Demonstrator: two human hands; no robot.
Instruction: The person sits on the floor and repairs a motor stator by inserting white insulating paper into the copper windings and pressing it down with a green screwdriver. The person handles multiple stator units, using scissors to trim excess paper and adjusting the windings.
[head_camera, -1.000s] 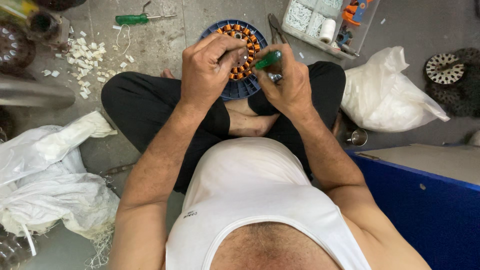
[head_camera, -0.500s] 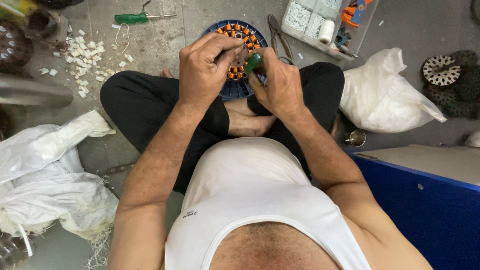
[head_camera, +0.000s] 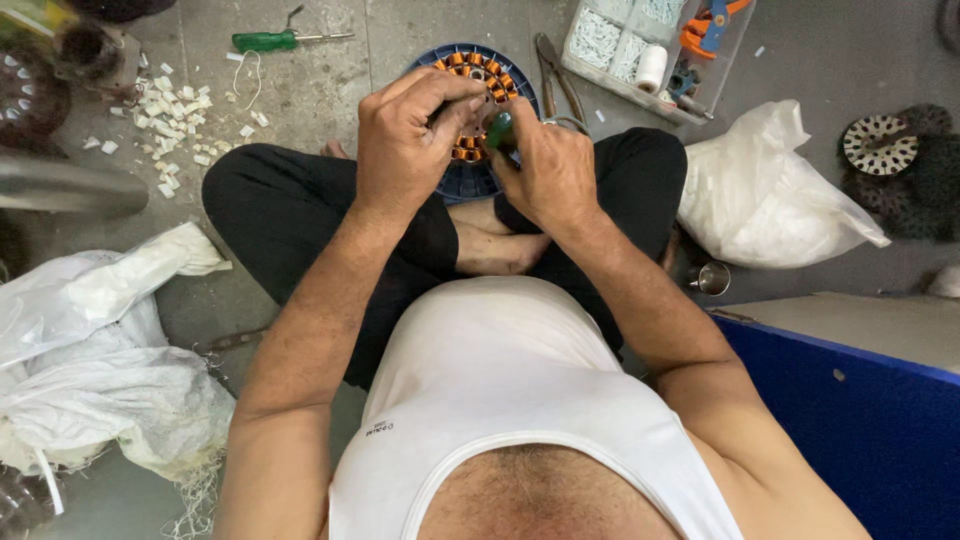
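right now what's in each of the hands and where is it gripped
The right hand is shut on a green-handled tool, gripped by the handle. The left hand pinches at the stator windings; whether it holds anything cannot be told.

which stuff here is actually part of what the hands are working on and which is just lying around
In hand:
- left hand
- right hand
- green-handled tool in the right hand
- round blue stator with copper coils

Lying about:
- green screwdriver
- pliers
- parts tray
- white scraps
- white bags
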